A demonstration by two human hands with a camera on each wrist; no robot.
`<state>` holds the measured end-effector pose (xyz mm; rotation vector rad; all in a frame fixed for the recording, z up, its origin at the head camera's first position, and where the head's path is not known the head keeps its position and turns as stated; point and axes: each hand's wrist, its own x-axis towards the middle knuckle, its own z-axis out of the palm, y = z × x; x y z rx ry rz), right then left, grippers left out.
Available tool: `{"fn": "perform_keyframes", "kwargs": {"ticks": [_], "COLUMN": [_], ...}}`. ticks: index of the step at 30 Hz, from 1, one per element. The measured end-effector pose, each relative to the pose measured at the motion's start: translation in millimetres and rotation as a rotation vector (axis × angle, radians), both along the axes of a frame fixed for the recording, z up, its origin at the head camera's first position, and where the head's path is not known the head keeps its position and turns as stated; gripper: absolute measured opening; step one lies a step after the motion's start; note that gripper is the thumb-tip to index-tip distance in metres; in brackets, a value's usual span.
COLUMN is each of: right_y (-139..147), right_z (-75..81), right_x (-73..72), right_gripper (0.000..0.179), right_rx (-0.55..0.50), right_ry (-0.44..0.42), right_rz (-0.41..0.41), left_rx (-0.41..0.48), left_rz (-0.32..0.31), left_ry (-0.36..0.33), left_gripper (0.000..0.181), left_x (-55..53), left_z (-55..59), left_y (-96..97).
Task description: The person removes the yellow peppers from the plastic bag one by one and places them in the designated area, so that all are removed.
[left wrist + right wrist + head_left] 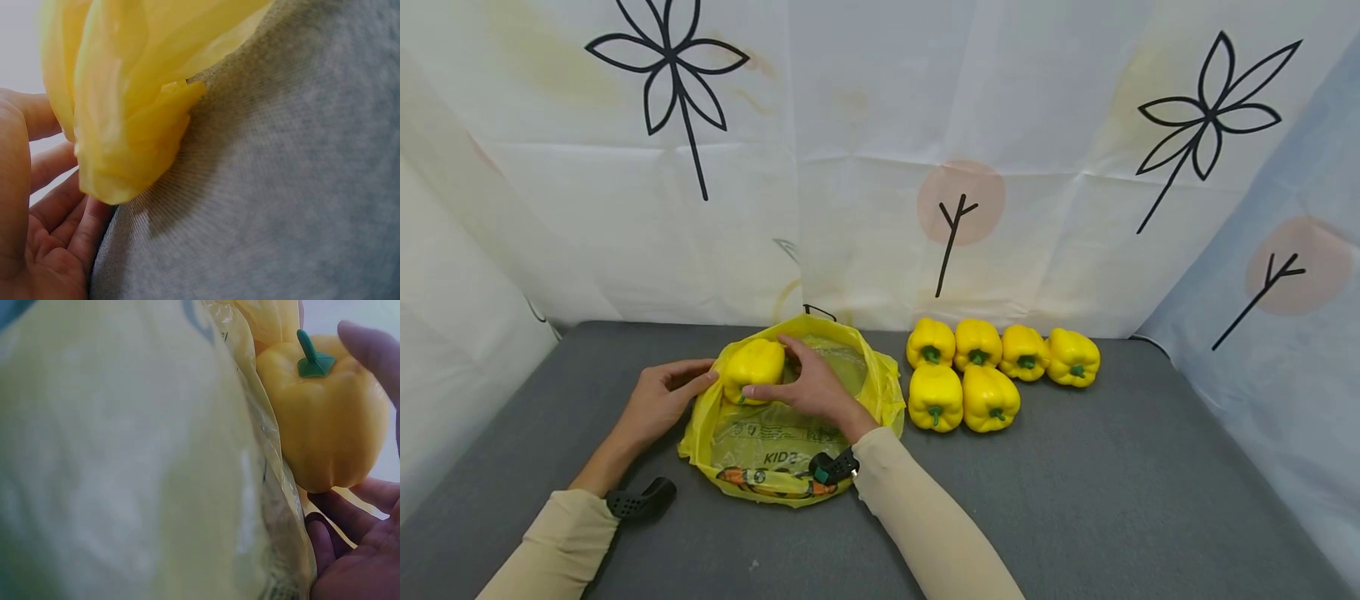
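A yellow plastic bag [880, 379] lies with its mouth spread wide on the table, printed lettering showing inside. My right hand [808, 383] grips a yellow bell pepper [752, 367] over the left part of the bag's mouth. In the right wrist view, the thumb and fingers stand around this pepper [331, 419], its green stem turned up, right beside the bag's wall [125, 450]. At the left rim, my left hand [662, 400] holds the bag's edge between thumb and fingers. Yellow folds [131, 119] hide part of those fingers in the left wrist view.
Right of the bag, several yellow bell peppers stand in two rows, among them a back pepper [977, 343] and a front pepper [990, 400]. The grey table [1112, 492] meets a white printed cloth [865, 208] at its back edge.
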<state>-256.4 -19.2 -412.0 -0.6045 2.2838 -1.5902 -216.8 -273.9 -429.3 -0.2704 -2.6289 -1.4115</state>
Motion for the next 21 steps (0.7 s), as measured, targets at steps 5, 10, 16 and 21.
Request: {"fn": "perform_keyframes", "kwargs": {"ticks": [5, 10, 16, 21], "right_y": [-0.9, -0.8, 0.7, 2.8], "right_z": [1.3, 2.0, 0.8, 1.8], "right_x": [1.2, 2.1, 0.8, -0.4], "right_gripper": [0.091, 0.091, 0.086, 0.083], "right_rx": [0.03, 0.037, -0.036, -0.128], "right_ry": [0.006, -0.022, -0.05, -0.081], "right_rz": [-0.015, -0.035, -0.038, -0.013], "left_rx": [0.0, -0.012, -0.02, -0.02], "left_rz": [0.0, 0.006, 0.004, 0.008], "left_ry": [-0.003, -0.018, -0.028, -0.019], "left_gripper": [0.045, 0.046, 0.046, 0.046], "left_x": [-0.9, -2.4, -4.1, -3.3], "left_z": [-0.3, -1.0, -2.0, -1.3], "left_y": [0.0, -0.7, -2.2, -2.2]}}
